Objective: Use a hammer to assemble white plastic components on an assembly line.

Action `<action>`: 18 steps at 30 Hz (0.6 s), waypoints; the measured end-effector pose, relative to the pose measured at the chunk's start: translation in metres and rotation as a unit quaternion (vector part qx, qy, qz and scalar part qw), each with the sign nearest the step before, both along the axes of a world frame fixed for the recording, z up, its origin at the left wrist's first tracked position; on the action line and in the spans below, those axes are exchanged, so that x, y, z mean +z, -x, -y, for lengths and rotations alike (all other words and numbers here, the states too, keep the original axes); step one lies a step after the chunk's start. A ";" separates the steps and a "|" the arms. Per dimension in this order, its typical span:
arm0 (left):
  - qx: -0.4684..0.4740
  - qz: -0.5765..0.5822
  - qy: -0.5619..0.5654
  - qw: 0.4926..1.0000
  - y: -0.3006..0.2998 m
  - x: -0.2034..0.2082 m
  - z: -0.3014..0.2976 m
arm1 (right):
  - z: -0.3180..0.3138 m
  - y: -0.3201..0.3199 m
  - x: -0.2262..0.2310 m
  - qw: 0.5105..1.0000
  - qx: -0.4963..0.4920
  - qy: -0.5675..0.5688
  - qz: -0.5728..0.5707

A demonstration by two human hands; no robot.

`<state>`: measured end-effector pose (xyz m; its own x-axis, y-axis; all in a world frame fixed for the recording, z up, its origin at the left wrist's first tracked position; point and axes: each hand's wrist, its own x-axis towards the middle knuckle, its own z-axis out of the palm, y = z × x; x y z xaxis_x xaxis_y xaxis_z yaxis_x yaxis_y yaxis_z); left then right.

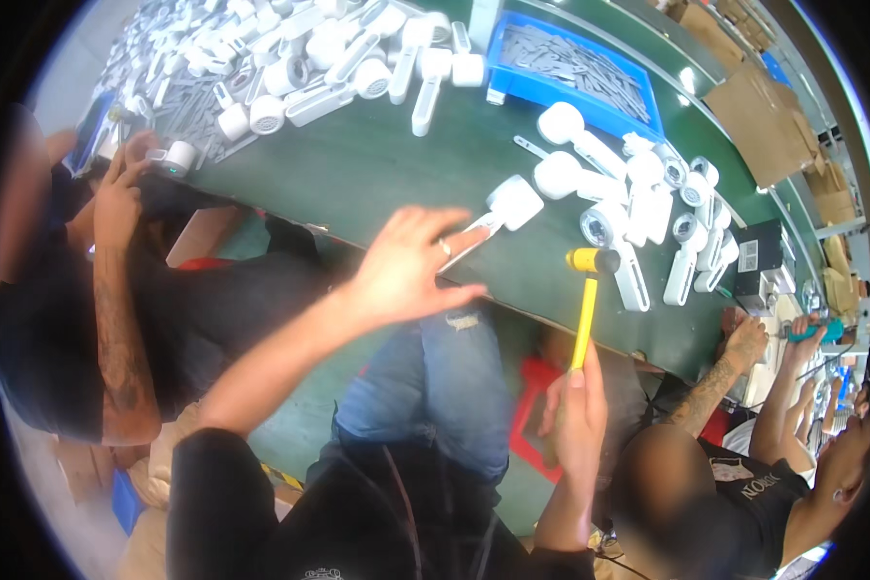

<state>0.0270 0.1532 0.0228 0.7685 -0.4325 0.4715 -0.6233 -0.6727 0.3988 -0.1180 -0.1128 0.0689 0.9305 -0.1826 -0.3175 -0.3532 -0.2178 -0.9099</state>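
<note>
My right hand (580,406) is closed round the yellow handle of a small hammer (586,300). Its yellow and black head is raised over the table's near edge. My left hand (411,266) has its fingers spread, thumb apart, above that same edge. Beside its fingertips lies a white device (515,202) with a round head and a slotted handle; the fingers partly cover the handle, and I cannot tell whether they touch it. To the right sits a cluster of similar white devices (638,193), some showing round grilles.
A blue tray (652,101) of grey strips stands at the back of the green table (358,174). White devices and grey strips are heaped (290,68) at the far left. A black box (766,261) stands on the right. Co-workers sit on both sides, one hand (747,340) near the box.
</note>
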 end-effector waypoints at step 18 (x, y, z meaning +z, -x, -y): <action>0.007 0.081 0.095 0.992 -0.031 -0.032 -0.029 | -0.063 -0.063 -0.003 0.965 0.152 0.205 0.056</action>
